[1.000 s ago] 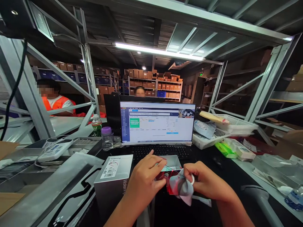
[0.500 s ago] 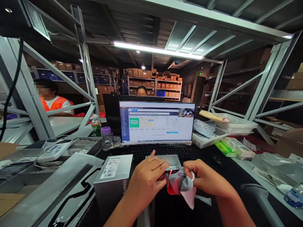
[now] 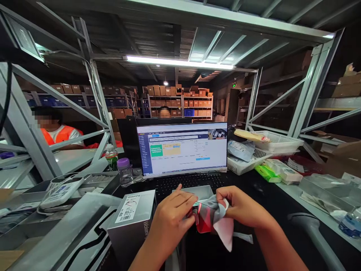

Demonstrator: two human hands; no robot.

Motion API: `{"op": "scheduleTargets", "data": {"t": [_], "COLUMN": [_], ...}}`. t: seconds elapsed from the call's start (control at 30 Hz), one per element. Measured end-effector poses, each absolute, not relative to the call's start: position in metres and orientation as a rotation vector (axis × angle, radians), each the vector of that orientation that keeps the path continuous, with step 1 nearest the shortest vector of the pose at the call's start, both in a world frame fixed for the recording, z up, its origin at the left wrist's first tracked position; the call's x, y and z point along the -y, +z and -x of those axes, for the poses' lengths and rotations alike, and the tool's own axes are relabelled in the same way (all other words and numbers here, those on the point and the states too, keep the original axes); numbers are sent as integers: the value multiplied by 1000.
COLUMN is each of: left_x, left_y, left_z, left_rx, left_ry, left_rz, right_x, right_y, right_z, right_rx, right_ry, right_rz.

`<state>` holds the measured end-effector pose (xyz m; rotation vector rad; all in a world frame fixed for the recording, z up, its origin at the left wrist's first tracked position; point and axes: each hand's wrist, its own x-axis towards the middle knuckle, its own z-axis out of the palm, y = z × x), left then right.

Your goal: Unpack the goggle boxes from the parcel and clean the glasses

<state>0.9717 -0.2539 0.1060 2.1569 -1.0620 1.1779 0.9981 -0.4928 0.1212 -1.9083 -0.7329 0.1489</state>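
Observation:
My left hand [image 3: 173,216] and my right hand [image 3: 239,207] meet just in front of the keyboard [image 3: 187,181]. Both are closed on a small red glossy item [image 3: 203,222] wrapped in a grey-and-pink cloth [image 3: 222,226]. The left fingers pinch its left side. From the right, the other hand grips the cloth's top, and the pink corner hangs down below it. A small open grey box [image 3: 203,191] lies right behind my hands. A grey Wokening carton [image 3: 131,222] stands at my left forearm.
A lit monitor [image 3: 182,148] stands behind the keyboard. White baskets [image 3: 270,145] with packets sit at the right, a purple-capped jar [image 3: 124,171] and a bottle [image 3: 111,158] at the left. A person in an orange vest [image 3: 60,133] sits at far left. Metal shelf posts frame both sides.
My hands have drawn closer together and turned the cloth over the red item; more pink cloth hangs down. The camera has tilted slightly.

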Motion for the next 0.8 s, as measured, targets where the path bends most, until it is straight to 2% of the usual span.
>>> {"op": "scheduleTargets", "data": {"t": [0.1,0.23,0.3,0.43,0.53,0.63,0.8], "left_x": [253,249,247,245,245,246,244], "left_y": [104,104,106,110,110,110,112], "left_z": [-975,-974,-973,-971,-972,-972,-972], "left_rx": [1053,1050,1060,1105,1153,1166,1079], "left_ry": [1154,1085,1069,1067,1012,1012,1063], "left_rz": [-2162,-2171,-2182,-2212,-2273,-2316,-2334], "right_x": [502,525,535,523,495,470,470], "right_y": [118,118,119,117,115,114,125], "right_z": [-1008,-1025,-1032,-1040,-1033,-1008,-959], "right_rx": [645,411,253,-83,-191,39,818], "right_ry": [-159,-1103,-1332,-1052,-841,-635,-4], "right_rz": [1956,2201,2337,2704,2723,2464,1939]}}
